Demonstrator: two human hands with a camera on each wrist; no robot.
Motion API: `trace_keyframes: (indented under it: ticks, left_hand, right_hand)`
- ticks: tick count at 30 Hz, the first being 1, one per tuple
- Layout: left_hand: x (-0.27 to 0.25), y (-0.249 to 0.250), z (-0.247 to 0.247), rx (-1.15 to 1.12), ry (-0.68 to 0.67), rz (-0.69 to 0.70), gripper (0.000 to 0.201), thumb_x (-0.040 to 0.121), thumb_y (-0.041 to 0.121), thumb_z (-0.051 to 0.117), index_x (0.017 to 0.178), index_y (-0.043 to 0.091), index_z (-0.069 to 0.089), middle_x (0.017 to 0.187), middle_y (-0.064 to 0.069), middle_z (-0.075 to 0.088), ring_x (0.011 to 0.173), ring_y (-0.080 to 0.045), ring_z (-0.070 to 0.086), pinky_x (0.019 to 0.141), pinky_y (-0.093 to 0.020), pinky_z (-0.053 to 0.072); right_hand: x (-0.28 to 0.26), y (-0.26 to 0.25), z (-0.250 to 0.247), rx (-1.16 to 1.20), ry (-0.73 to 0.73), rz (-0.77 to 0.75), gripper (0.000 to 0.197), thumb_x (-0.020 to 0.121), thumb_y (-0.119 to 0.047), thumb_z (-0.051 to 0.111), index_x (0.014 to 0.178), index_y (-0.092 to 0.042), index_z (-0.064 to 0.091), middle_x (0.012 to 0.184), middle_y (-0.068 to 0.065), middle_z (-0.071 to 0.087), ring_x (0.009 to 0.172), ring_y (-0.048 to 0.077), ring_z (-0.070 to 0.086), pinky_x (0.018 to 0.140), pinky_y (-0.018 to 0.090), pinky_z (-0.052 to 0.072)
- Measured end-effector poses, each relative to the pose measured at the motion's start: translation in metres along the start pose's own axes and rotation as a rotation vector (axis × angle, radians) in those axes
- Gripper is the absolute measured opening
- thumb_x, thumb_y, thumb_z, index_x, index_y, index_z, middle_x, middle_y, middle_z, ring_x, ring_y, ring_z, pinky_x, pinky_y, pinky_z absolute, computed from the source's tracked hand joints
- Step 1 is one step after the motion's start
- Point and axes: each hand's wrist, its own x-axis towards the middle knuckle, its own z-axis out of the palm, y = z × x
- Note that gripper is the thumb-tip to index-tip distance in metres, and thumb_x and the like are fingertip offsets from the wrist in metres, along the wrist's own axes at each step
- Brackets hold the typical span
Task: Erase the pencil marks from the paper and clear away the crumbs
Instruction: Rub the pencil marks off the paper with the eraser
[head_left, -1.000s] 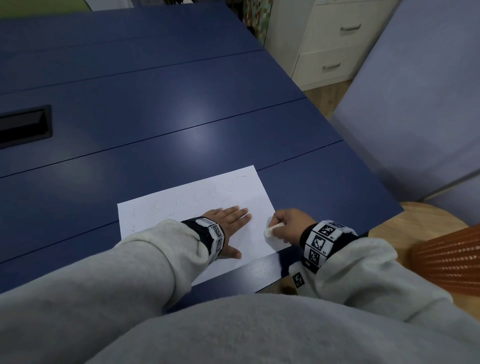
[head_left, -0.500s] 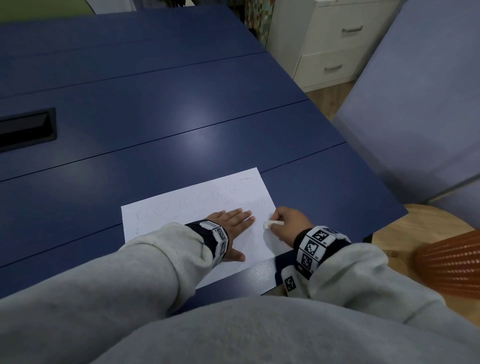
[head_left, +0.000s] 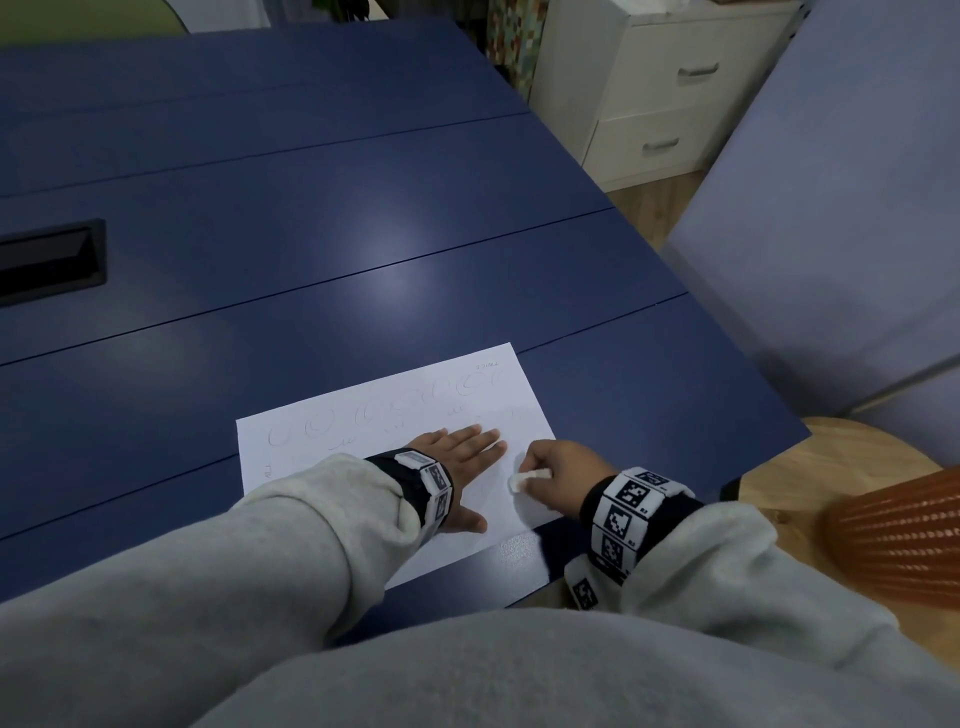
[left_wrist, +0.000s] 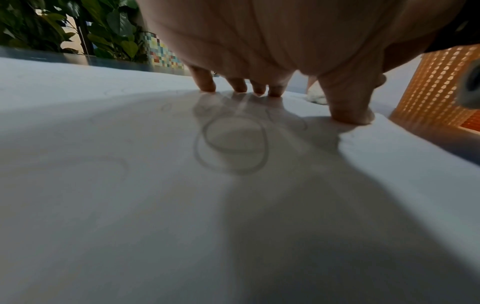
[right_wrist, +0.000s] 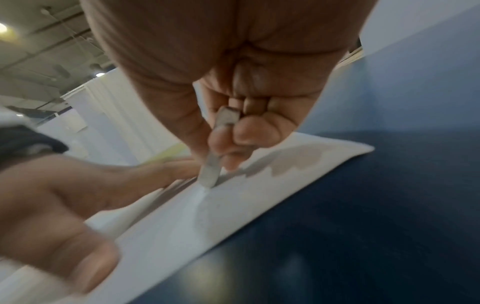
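A white sheet of paper (head_left: 395, 441) lies flat on the dark blue table (head_left: 311, 270), close to the table's near edge and toward its right corner. Faint pencil marks (head_left: 363, 413), loops and small squiggles, run along the paper's far edge, and the left wrist view shows a double pencil ring (left_wrist: 231, 144) on the paper just under the palm. The left hand (head_left: 457, 457) lies flat on the paper near its middle, fingers straight and spread, fingertips (left_wrist: 207, 86) and thumb pressing the sheet down. The right hand (head_left: 550, 467) sits at the paper's right edge, just beside the left hand but not touching it, its thumb and curled fingers pinching a small white eraser (head_left: 527, 478). In the right wrist view the eraser (right_wrist: 213, 168) stands tilted with its lower tip touching the paper. Crumbs cannot be made out on the paper. Off the table's right corner stand a round wooden stool (head_left: 831, 457) and an orange ribbed basket (head_left: 904, 540); beyond the table's far right side is a white drawer unit (head_left: 660, 88)
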Motion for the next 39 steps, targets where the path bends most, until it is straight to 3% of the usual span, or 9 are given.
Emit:
trace_keyframes:
  ticks: [5,10,15,18,21,25,29,34,39]
  left_hand:
    - [0.0,0.0,0.0,0.006,-0.005,0.002,0.094,0.089,0.062,0.047,0.152,0.026,-0.014,0.159,0.008,-0.02,0.147,-0.013,-0.014,0.117,-0.036,-0.004]
    - [0.001,0.001,0.0,0.009,-0.006,-0.003,0.094,0.089,0.062,0.047,0.152,0.026,-0.014,0.159,0.008,-0.02,0.147,-0.013,-0.014,0.117,-0.036,-0.004]
    - [0.0,0.0,0.0,0.014,-0.015,-0.002,0.094,0.09,0.062,0.047,0.152,0.026,-0.014,0.159,0.007,-0.02,0.147,-0.014,-0.015,0.118,-0.036,-0.004]
    - [0.0,0.0,-0.001,0.006,-0.013,-0.004,0.094,0.09,0.062,0.047,0.152,0.026,-0.014,0.159,0.008,-0.021,0.147,-0.013,-0.015,0.117,-0.036,-0.005]
    - [0.0,0.001,-0.001,0.0,-0.019,-0.003,0.094,0.09,0.061,0.047,0.152,0.026,-0.014,0.159,0.007,-0.021,0.147,-0.014,-0.015,0.117,-0.036,-0.005]
    - [0.0,0.0,0.0,0.0,0.0,0.008,0.094,0.089,0.062,0.047,0.152,0.026,-0.013,0.159,0.007,-0.019,0.147,-0.014,-0.014,0.117,-0.036,-0.004]
    - [0.001,0.0,0.0,-0.009,-0.018,0.002,0.095,0.089,0.06,0.05,0.152,0.026,-0.012,0.159,0.008,-0.019,0.147,-0.013,-0.014,0.117,-0.036,-0.004]
    - [0.002,-0.002,-0.016,-0.087,-0.006,-0.044,0.097,0.085,0.048,0.064,0.154,0.024,0.0,0.161,0.004,-0.012,0.148,-0.016,-0.003,0.12,-0.037,0.01]
    - [-0.006,-0.021,-0.016,0.005,-0.057,-0.105,0.117,0.077,0.052,0.072,0.153,0.02,-0.01,0.159,-0.003,-0.022,0.147,-0.019,-0.016,0.118,-0.04,-0.002]
  right_hand:
    - [0.014,0.005,-0.014,0.126,0.217,0.141,0.019,0.087,-0.028,0.062,0.072,-0.024,0.05,0.075,-0.006,0.057,0.067,0.016,0.055,0.06,0.022,0.042]
    - [0.01,0.0,-0.002,0.062,0.033,0.078,0.017,0.084,-0.027,0.064,0.072,-0.024,0.053,0.07,-0.006,0.057,0.064,0.015,0.054,0.068,0.03,0.051]
    - [0.02,0.002,-0.017,0.104,0.191,0.141,0.02,0.085,-0.024,0.063,0.07,-0.023,0.051,0.088,-0.001,0.064,0.068,0.018,0.059,0.069,0.032,0.052]
    - [0.012,-0.004,-0.008,0.067,0.094,0.112,0.02,0.085,-0.025,0.063,0.07,-0.023,0.051,0.074,-0.005,0.058,0.064,0.014,0.054,0.063,0.026,0.047]
    - [0.006,-0.006,-0.006,0.01,0.005,0.064,0.019,0.085,-0.031,0.065,0.072,-0.025,0.053,0.076,-0.006,0.059,0.067,0.013,0.055,0.069,0.027,0.047]
    - [0.016,-0.007,-0.021,-0.023,0.129,0.109,0.009,0.087,-0.027,0.061,0.084,-0.021,0.055,0.087,-0.005,0.058,0.081,0.015,0.055,0.068,0.023,0.039]
    - [0.014,-0.008,-0.018,-0.029,0.152,0.142,0.006,0.09,-0.021,0.055,0.086,-0.018,0.052,0.091,-0.002,0.057,0.079,0.016,0.053,0.063,0.023,0.037]
    - [0.012,-0.006,-0.021,-0.077,0.136,0.13,0.007,0.092,-0.021,0.053,0.085,-0.021,0.05,0.094,-0.003,0.057,0.079,0.015,0.052,0.052,0.015,0.034]
    - [0.011,-0.006,-0.022,-0.098,0.146,0.107,0.006,0.093,-0.02,0.053,0.087,-0.021,0.05,0.106,0.002,0.063,0.078,0.015,0.052,0.05,0.011,0.032]
